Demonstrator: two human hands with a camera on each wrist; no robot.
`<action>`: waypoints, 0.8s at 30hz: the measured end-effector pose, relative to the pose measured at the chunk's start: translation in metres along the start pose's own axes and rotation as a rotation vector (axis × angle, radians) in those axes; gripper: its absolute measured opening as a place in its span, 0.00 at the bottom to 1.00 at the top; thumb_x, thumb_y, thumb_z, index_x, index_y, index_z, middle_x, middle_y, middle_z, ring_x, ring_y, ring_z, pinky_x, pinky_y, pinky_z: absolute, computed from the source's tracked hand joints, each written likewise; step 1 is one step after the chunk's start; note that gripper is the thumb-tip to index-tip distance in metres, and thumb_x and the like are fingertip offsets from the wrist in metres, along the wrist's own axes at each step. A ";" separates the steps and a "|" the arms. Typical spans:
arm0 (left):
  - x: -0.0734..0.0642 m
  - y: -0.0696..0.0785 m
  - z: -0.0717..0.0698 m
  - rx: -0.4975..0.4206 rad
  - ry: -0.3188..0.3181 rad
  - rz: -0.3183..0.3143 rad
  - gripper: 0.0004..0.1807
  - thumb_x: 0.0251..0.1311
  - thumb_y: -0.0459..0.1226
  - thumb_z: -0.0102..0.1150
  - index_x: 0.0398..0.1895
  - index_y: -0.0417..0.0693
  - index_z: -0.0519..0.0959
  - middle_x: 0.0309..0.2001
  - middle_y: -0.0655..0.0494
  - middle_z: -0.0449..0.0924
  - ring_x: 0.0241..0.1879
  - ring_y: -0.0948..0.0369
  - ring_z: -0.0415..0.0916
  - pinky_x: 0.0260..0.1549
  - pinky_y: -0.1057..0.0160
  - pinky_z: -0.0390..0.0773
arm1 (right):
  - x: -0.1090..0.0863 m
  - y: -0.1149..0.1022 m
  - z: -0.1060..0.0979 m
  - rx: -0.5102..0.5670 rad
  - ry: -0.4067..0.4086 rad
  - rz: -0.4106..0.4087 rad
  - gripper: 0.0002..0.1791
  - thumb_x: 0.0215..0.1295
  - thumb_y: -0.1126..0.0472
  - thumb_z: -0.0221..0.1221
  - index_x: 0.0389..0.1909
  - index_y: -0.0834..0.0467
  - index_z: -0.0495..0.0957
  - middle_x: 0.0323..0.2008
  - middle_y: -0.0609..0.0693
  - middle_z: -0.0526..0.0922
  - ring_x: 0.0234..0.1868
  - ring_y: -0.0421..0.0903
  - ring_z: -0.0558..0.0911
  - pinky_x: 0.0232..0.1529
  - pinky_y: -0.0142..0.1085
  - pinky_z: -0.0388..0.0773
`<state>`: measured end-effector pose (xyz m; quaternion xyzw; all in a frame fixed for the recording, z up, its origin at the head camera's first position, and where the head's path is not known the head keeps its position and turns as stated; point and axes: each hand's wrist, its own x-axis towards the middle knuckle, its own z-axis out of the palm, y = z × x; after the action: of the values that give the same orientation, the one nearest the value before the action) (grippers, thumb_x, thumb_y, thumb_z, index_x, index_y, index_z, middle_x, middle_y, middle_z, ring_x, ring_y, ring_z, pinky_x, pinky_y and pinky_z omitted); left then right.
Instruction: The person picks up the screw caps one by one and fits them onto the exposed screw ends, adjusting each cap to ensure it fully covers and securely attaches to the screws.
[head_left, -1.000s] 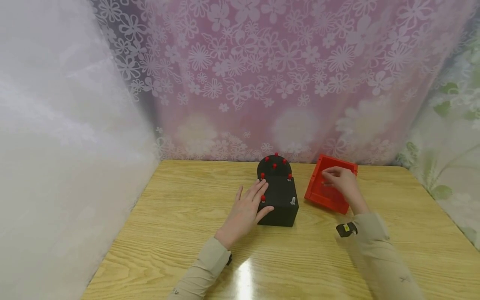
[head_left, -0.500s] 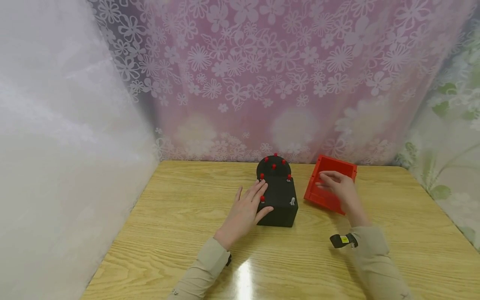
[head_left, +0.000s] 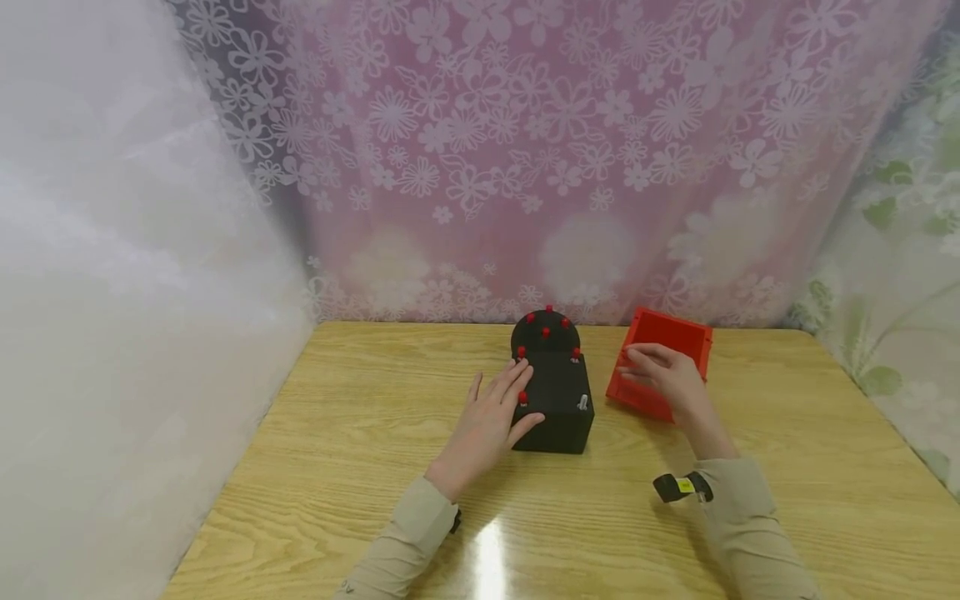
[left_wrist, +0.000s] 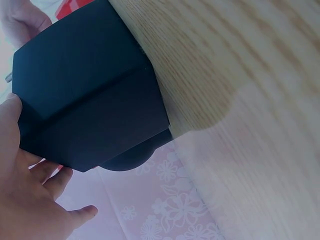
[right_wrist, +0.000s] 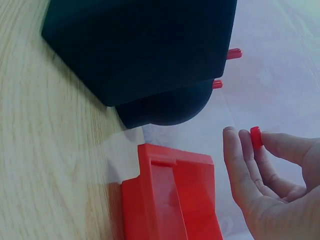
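A black box (head_left: 561,382) with a rounded back part stands on the table. Small red caps (head_left: 546,332) sit on its top; a bare whitish peg (head_left: 582,402) stands at the front right corner. My left hand (head_left: 482,427) rests on the box's left side with fingers spread, its thumb by the front edge. Above the red tray (head_left: 678,327), my right hand (head_left: 671,383) pinches a small red cap (right_wrist: 256,136) between thumb and fingertips. In the head view this cap is too small to make out.
The red tray lies tilted on the wooden table (head_left: 375,417), right of the box. A flowered pink curtain (head_left: 465,167) hangs behind the table's back edge. Pale cloth (head_left: 135,292) covers the left side. Both wrists carry black camera straps (head_left: 681,487).
My right hand has moved a little left over the red tray, toward the black box. The left hand stays on the box.
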<state>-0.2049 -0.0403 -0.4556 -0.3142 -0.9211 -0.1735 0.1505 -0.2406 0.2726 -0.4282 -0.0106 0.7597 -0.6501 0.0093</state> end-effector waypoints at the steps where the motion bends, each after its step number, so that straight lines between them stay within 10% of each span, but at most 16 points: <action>1: 0.000 0.000 0.000 0.001 -0.003 0.000 0.40 0.75 0.58 0.45 0.81 0.48 0.55 0.80 0.55 0.52 0.80 0.59 0.46 0.75 0.39 0.49 | -0.001 -0.001 0.001 -0.001 -0.004 0.006 0.33 0.76 0.50 0.58 0.67 0.72 0.68 0.43 0.39 0.86 0.44 0.38 0.88 0.49 0.25 0.81; 10: -0.002 0.000 -0.001 0.012 0.005 0.008 0.40 0.74 0.58 0.46 0.81 0.47 0.55 0.80 0.54 0.53 0.80 0.58 0.47 0.74 0.38 0.53 | -0.001 -0.004 0.003 0.221 -0.129 0.046 0.07 0.75 0.56 0.59 0.49 0.51 0.81 0.42 0.42 0.88 0.45 0.41 0.88 0.52 0.34 0.83; 24: 0.000 -0.001 0.001 0.002 -0.003 -0.006 0.40 0.75 0.59 0.43 0.81 0.49 0.54 0.80 0.56 0.51 0.80 0.60 0.45 0.76 0.40 0.47 | -0.008 -0.020 0.014 -0.053 -0.286 -0.001 0.26 0.74 0.56 0.60 0.63 0.72 0.73 0.47 0.50 0.87 0.50 0.49 0.87 0.55 0.36 0.82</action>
<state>-0.2058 -0.0408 -0.4567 -0.3116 -0.9225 -0.1724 0.1488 -0.2321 0.2564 -0.4108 -0.1037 0.7675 -0.6217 0.1169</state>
